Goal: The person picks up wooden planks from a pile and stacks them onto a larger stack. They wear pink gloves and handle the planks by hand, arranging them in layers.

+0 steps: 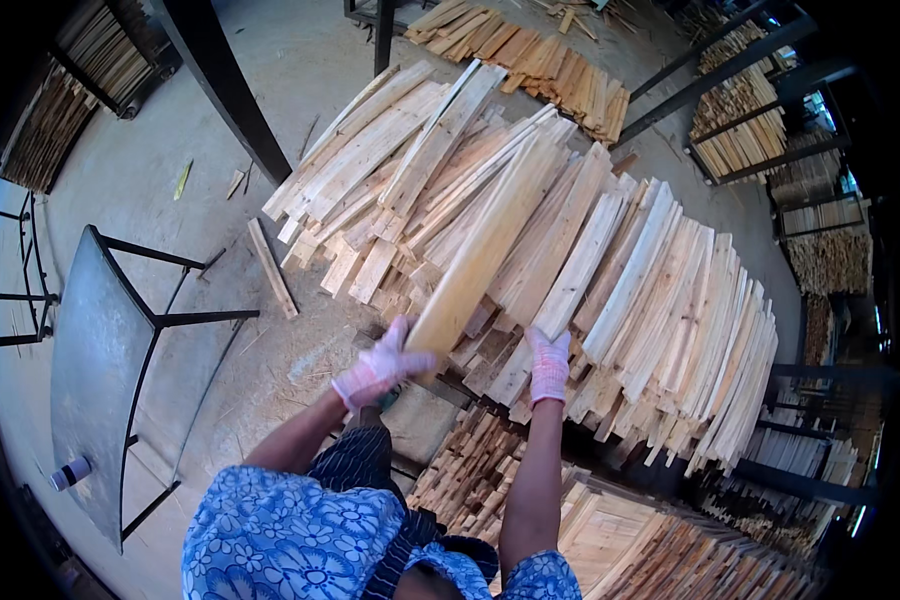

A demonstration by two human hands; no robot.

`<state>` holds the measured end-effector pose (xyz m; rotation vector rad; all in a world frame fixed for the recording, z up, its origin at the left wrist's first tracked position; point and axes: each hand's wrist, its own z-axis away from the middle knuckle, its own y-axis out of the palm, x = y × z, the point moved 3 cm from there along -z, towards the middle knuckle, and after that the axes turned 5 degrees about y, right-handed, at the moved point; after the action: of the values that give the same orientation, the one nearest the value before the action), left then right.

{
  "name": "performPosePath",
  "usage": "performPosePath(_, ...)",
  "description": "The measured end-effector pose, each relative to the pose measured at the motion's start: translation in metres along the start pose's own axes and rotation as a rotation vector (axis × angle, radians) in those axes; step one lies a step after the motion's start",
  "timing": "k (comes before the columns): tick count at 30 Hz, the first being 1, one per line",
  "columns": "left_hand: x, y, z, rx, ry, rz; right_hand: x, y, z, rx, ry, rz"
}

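Both my hands wear pale, pinkish work gloves. My left hand [378, 368] grips the near end of a long yellowish wooden plank [490, 240], its fingers slightly blurred. This plank lies slanted over a broad pile of loose planks [660, 320], its far end pointing away. To the right, my right hand [549, 365] is closed over the near end of a paler wooden plank [582, 268] on the same pile. Its fingertips are partly hidden from above. Planks of varied width lie side by side around both hands.
A dark-topped metal table [95, 390] with a small cylindrical container [70, 473] stands at left. A dark post [225, 90] rises behind the pile. More stacked wood [470, 465] sits below my hands. One loose plank [272, 268] lies on the floor.
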<state>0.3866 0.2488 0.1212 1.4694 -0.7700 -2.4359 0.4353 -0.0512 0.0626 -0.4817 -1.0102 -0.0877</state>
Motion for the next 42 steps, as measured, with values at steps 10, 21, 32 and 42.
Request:
performPosePath(10,0.087,0.055,0.054,0.170,-0.184,0.008,-0.042,-0.089,0.220,0.225,0.122,-0.683)
performPosePath(21,0.178,0.223,0.205,0.735,0.014,-0.741,-0.319,-0.263,0.641,-1.028,0.484,0.342)
performPosePath(32,0.369,0.325,0.343,1.195,0.580,-2.199,-0.463,-0.235,0.835,-0.944,0.914,0.596)
performPosePath(42,0.441,0.455,0.311,1.103,0.566,-2.047,-0.457,-0.244,0.833,-0.910,0.905,0.479)
